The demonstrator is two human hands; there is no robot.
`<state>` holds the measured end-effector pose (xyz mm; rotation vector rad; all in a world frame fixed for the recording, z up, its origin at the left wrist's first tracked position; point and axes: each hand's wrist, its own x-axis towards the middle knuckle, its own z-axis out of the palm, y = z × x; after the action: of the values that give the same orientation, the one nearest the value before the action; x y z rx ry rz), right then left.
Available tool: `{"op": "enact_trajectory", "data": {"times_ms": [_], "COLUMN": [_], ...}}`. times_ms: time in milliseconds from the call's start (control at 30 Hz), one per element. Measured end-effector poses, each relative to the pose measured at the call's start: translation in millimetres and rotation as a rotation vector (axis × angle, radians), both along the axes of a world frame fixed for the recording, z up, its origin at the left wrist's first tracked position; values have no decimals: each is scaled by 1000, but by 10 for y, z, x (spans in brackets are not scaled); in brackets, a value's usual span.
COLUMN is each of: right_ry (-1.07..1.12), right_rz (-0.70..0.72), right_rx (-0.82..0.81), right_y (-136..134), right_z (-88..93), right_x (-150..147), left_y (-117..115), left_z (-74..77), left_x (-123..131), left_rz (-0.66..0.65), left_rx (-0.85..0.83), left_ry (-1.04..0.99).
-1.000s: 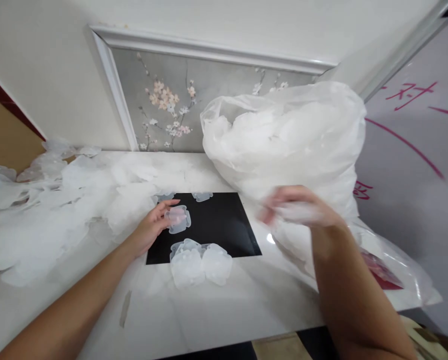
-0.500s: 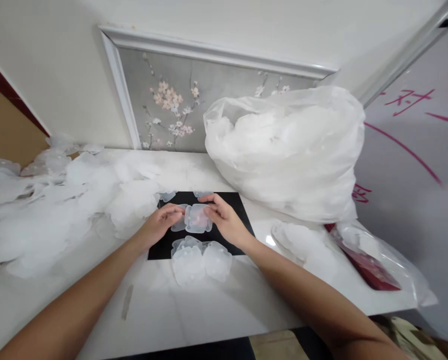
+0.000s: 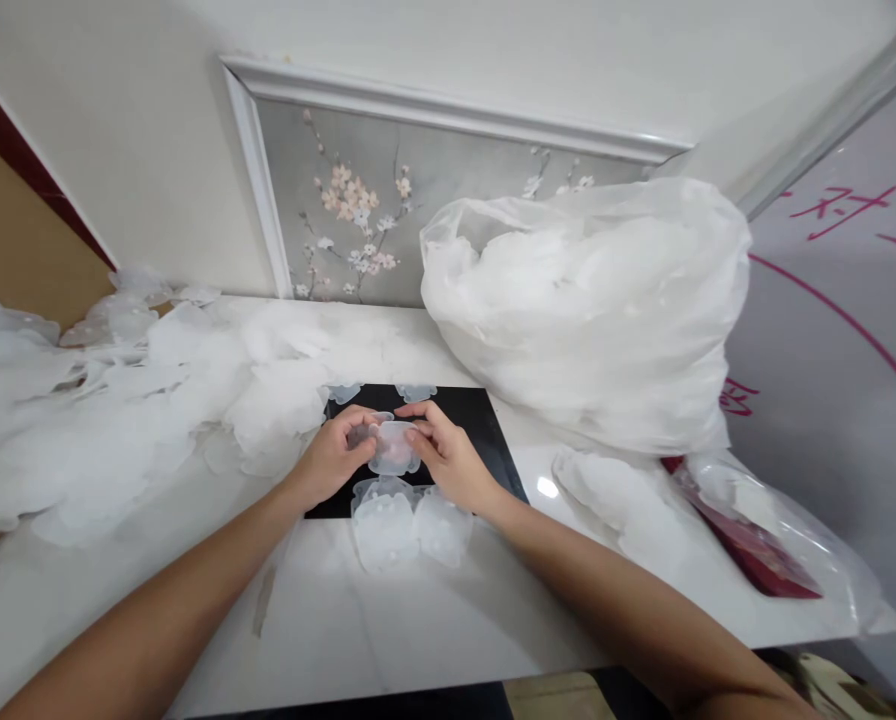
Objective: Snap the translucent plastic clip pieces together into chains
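Scanning left to right, with the black mat [image 3: 493, 440] as reference.

Left of the mat: a loose heap of white pieces [image 3: 118, 400] on the surface [image 3: 418, 630], same as a second ago.

Over the mat's middle: your left hand [image 3: 335, 462] pinches the left edge of the clear plastic piece [image 3: 393, 447]. It was there alone a second ago, resting open by a piece on the mat.

Same spot, other edge: your right hand [image 3: 448, 458] pinches the right side. A second ago it was up at the big bag [image 3: 590, 310], blurred. It has come down, so both hands are now closed on one piece held just above the mat. Judgement: fetching is done, two-handed work on the piece is under way.

At the mat's near edge: the stack of pieces [image 3: 407, 525] has not moved.

Right of the mat: a small pile [image 3: 605, 490], then a red packet [image 3: 748, 545].

Hard to read:
- Fingers cover the piece's edges, so you can't tell if it's one layer or two.
- Something clear sits under your left fingertips; can't tell whether it's a separate piece.
- Bag contents are a white mass with no single shapes.
- The red packet is under clear film, detail unreadable.
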<state>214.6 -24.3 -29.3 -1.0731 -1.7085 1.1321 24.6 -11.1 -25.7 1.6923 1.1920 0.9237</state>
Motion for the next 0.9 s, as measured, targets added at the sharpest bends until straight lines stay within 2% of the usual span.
{"op": "enact_trajectory", "data": {"times_ms": [133,333,500,700,900], "right_ry": [24,14,91,124,80], "right_rz": [0,17,45,37,25], "right_rx": [-4,-33,-91,-108,-66], "right_y": [15,4,27,47,18], "right_z": [-10,-23,-64,-85,-52], "right_x": [1,-5,-5,-10,-15], "left_y": [-9,-18,-1,2,-33], "left_z": [-6,13,15,11,48], "left_x": [2,9,-19,-36,34], "left_rz": [-24,-8,-71,-69,-74], "left_rx": [-45,32,35,4,108], "left_ry": [-21,74,31,30,129]}}
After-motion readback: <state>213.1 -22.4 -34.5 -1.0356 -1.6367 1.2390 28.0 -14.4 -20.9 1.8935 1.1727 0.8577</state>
